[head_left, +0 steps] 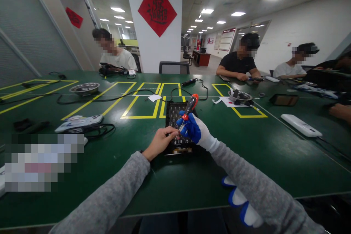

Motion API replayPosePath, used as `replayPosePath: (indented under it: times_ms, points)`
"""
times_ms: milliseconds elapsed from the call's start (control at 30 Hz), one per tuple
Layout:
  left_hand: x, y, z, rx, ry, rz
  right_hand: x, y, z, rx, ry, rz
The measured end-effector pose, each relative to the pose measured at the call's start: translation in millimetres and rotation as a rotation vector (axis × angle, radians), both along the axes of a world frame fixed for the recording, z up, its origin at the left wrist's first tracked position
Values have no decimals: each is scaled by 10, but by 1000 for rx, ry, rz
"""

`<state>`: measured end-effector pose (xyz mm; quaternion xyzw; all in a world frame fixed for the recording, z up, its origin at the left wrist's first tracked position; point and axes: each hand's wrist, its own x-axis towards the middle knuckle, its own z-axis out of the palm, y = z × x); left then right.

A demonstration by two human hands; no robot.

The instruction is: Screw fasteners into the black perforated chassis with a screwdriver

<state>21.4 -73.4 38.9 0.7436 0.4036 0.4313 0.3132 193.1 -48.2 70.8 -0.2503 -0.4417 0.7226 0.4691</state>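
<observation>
My right hand (196, 129), in a white glove with blue palm and fingers, is closed around a screwdriver (190, 105) with a black and red handle. The shaft slants down to the left towards a black device (173, 112) with rows of rounded shapes in an open black housing. My bare left hand (163, 139) rests at the device's near left part, thumb and fingers pinched together beside the screwdriver's tip. Whatever lies between those fingers is too small to make out. Below my right sleeve, blue-tipped glove fingers (238, 196) stick out over the table edge.
On the green table (131, 182) stand a metal bowl (84, 89) at left and another bowl (240, 96) with dark parts at right. A black cable (120, 99) runs across. White power banks (301, 125) lie at both sides. Several people sit around the table.
</observation>
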Motion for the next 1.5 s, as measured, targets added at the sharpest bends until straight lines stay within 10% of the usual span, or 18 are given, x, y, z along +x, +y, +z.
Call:
replayPosePath:
  times_ms: [467, 1500]
  points:
    - [-77, 20, -14, -28, 41, -45, -53, -176, 18, 112, -58, -211]
    - [-121, 21, 38, -94, 78, -177, -43, -153, -35, 143, -38, -91]
